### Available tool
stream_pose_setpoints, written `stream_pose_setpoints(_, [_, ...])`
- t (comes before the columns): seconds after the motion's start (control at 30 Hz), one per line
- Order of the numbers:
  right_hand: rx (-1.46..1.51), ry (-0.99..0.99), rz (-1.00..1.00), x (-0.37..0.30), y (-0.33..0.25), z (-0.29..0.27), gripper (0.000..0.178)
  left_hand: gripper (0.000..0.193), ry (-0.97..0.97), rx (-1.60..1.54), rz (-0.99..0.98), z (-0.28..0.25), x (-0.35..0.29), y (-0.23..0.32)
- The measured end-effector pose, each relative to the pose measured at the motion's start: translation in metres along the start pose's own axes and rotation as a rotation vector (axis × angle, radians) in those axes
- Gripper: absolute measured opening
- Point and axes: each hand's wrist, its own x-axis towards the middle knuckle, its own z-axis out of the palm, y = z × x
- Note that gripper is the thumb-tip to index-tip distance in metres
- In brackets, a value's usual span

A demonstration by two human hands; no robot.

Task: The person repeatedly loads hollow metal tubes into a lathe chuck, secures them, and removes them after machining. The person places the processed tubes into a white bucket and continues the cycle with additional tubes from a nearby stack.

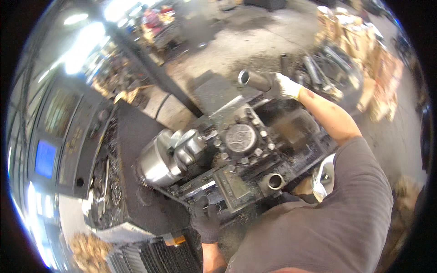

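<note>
My right hand [284,86], in a white and dark glove, is closed around a short metal tube [257,81] beyond the lathe's tool post, the tube's open end pointing left. My left hand [205,220], in a black glove, is low at the near side of the lathe, beside a small rectangular display box [232,189]. Its fingers blend into the dark machine, so their grip is unclear. A square tool post [241,138] with several bolts stands between my hands. To its left is the shiny chuck [159,159]. A second tube [275,181] stands open end up on the near side.
A control panel with a blue screen [45,158] is at the left. Dark chips and a wrench-like tool [106,186] lie in a tray beside the headstock. Several metal tubes [312,70] lie beyond my right hand, near brown paper-wrapped bundles [357,38]. A dark post [154,68] slants across the upper left.
</note>
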Motion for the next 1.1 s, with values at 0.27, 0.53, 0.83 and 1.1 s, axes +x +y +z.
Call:
stream_pose_setpoints(0.27, [0.177,0.285,0.8,-0.346,0.08,-0.012,0.045,0.023,-0.168,-0.243,-0.023,0.015,-0.003,-0.01])
stream_pose_setpoints(0.53, [0.177,0.192,0.375,-0.318,-0.025,0.004,0.047,0.02,-0.26,-0.372,0.021,0.023,0.017,-0.004])
stream_pose_setpoints(0.83, [0.058,-0.402,-0.414,-0.16,-0.183,0.047,0.025,0.024,-0.271,-0.239,-0.09,0.016,-0.022,-0.019])
stream_pose_setpoints(1.1, [-0.169,-0.442,-0.366,0.022,-0.167,-0.015,0.052,0.021,0.002,-0.38,-0.607,0.038,-0.118,-0.131])
